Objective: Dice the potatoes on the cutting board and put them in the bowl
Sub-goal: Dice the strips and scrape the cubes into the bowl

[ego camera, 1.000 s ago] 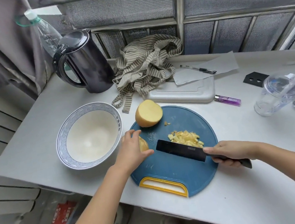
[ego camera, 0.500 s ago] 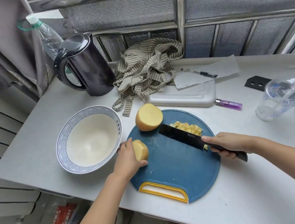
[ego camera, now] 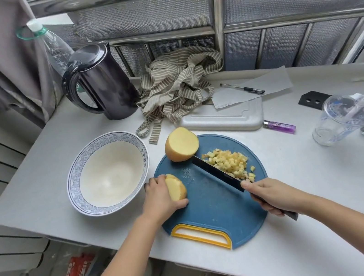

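1. The diced potato (ego camera: pixel 228 163) lies in a loose heap of small pale yellow cubes on the far right part of the blue cutting board (ego camera: pixel 212 210), pressed against the knife (ego camera: pixel 218 174).
2. The knife's dark blade stands on edge across the board, between the heap and the bowl (ego camera: pixel 73 177), with its tip just beside the potato half (ego camera: pixel 180 144).
3. The right hand (ego camera: pixel 269 193) is curled round the knife handle.
4. The left hand (ego camera: pixel 160 199) grips a smaller potato piece (ego camera: pixel 176 188) at the board's left edge (it looks partly sliced, though I cannot be sure).
5. The potato half rests at the board's far edge, its smooth cut face tilted upward.
6. The bowl, white inside with a blue patterned rim, sits just left of the board on the white table (ego camera: pixel 328 185).
7. Farther back stand a dark kettle (ego camera: pixel 104 83) and a plastic bottle (ego camera: pixel 52 46).
8. Right of the kettle are a striped cloth (ego camera: pixel 179 83), a white tray (ego camera: pixel 223 118) and a pen (ego camera: pixel 242 88) on paper (ego camera: pixel 272 81).
9. To the right lie a purple lighter (ego camera: pixel 279 126) and a clear cup (ego camera: pixel 339 118).
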### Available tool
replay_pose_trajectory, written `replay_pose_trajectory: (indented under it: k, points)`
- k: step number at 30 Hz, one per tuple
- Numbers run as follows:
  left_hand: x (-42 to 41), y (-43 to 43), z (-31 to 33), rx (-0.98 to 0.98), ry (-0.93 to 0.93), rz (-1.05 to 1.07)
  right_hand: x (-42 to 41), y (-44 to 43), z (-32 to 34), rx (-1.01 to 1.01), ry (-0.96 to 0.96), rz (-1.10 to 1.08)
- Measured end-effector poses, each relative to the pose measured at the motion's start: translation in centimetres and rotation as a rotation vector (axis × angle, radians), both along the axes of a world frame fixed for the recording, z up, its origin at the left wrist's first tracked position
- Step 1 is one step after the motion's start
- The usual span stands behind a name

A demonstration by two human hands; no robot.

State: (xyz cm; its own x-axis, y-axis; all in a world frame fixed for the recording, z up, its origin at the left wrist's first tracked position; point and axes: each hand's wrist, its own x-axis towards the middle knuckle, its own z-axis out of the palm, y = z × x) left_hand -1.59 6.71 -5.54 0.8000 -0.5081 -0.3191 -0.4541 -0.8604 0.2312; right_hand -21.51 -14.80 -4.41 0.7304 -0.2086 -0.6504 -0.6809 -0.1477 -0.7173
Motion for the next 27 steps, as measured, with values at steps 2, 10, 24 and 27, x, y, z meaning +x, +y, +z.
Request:
replay_pose_trajectory:
  k: [2,10,24,27]
  points:
    - [-1.1,-0.8,-0.4,0.003,-0.02,0.045,-0.4,1.0,-0.3,-0.013,-0.003,-0.045]
    - [0.2,-0.7,-0.2,-0.026,0.072,0.107,-1.4,2.9,-0.3,-0.035,0.003,-0.124]
    - [0.2,-1.7,1.2,0.052,0.135,0.135,-0.8,3.8,-0.1,-0.061,-0.007,-0.135]
    - [-0.8,-1.5,1.1,0.02,0.105,0.13,-0.8,3.7,-0.2,-0.086,-0.002,-0.127]
